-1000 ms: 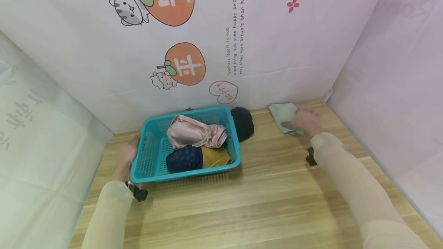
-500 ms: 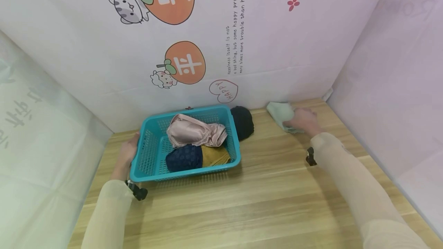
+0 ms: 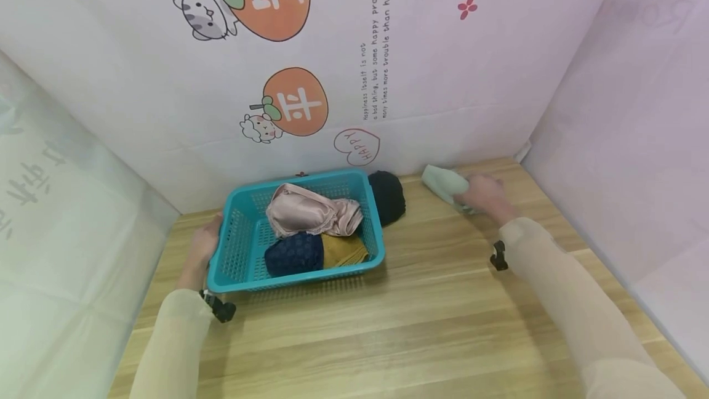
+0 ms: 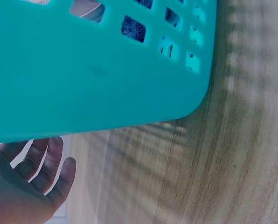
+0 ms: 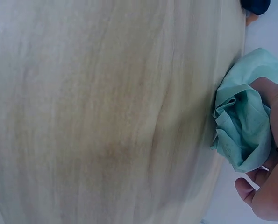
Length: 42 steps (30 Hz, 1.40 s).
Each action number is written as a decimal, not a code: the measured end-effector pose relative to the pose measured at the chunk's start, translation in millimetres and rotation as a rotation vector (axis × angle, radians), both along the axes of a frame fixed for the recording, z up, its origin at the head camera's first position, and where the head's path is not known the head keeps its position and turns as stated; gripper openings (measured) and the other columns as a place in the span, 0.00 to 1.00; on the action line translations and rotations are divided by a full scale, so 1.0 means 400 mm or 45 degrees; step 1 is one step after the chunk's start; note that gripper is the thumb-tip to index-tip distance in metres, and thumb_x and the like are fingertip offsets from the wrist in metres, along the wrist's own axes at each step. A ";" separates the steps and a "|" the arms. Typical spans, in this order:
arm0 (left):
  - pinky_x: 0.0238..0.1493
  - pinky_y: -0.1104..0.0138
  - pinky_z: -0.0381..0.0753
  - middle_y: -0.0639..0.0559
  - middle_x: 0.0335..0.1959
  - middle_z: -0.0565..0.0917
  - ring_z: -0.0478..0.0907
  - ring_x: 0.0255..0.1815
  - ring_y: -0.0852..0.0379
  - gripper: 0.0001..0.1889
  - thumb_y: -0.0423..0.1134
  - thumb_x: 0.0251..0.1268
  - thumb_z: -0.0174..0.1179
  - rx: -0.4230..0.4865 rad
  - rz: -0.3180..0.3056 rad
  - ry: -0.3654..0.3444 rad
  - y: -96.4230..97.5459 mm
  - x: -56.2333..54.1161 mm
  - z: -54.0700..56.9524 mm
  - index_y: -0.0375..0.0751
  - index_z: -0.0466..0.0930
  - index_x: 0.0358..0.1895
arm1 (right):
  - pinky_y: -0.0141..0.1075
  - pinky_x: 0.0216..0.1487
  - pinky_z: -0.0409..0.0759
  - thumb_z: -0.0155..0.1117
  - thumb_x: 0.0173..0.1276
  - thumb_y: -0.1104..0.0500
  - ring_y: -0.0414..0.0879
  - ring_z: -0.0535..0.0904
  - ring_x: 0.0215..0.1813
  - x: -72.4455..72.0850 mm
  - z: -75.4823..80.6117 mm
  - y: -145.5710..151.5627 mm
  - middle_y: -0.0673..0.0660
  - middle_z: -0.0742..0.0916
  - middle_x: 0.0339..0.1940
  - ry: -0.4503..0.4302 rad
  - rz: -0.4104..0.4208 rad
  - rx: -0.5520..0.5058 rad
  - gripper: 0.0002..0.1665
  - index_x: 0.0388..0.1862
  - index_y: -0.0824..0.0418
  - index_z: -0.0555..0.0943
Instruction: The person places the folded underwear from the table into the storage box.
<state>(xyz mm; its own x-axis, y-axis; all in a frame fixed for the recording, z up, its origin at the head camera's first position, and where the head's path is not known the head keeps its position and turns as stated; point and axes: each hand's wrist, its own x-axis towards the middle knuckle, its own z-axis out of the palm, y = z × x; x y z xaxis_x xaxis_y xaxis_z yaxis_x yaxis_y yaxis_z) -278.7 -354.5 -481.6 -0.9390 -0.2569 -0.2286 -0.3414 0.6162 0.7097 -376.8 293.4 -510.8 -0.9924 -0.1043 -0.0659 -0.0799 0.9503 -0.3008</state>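
Note:
My right hand [image 3: 483, 193] grips a pale green folded cloth [image 3: 445, 183] at the back right of the table. In the right wrist view the cloth [image 5: 244, 123] is bunched between thumb and fingers, its folds facing the camera. My left hand [image 3: 206, 240] is at the left end of a turquoise plastic basket [image 3: 293, 285]. Seen from the left wrist, the fingers [image 4: 63, 183] are spread and relaxed, their tips right at the basket's edge. Inside the basket lie a pink satin bra [image 3: 303, 213], a navy patterned garment [image 3: 295, 255] and a mustard-yellow garment [image 3: 340, 251].
A black rounded fabric item [image 3: 389, 197] sits against the basket's right end, near the back wall. White printed sheets [image 3: 421, 66] stand behind and at both sides of the wooden table [image 3: 399, 325].
My right hand has drawn the green cloth slightly left and tilted it, so it looks narrower and more bunched. The basket and my left hand have stayed in place.

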 end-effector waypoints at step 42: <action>0.40 0.62 0.72 0.41 0.43 0.74 0.73 0.45 0.46 0.44 0.72 0.73 0.24 0.056 0.024 -0.009 -0.001 -0.002 -0.006 0.36 0.74 0.55 | 0.45 0.30 0.75 0.70 0.59 0.43 0.53 0.79 0.30 0.047 0.116 -0.111 0.60 0.85 0.30 0.279 0.078 -0.100 0.28 0.46 0.64 0.81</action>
<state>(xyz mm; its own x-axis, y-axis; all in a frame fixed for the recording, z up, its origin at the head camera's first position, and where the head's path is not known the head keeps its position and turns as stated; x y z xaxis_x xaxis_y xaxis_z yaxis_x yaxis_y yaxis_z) -279.4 -355.1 -484.1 -0.9324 -0.2639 -0.2471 -0.3579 0.5777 0.7336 -357.9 248.8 -464.5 -0.9738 -0.1608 0.1608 -0.2079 0.9160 -0.3430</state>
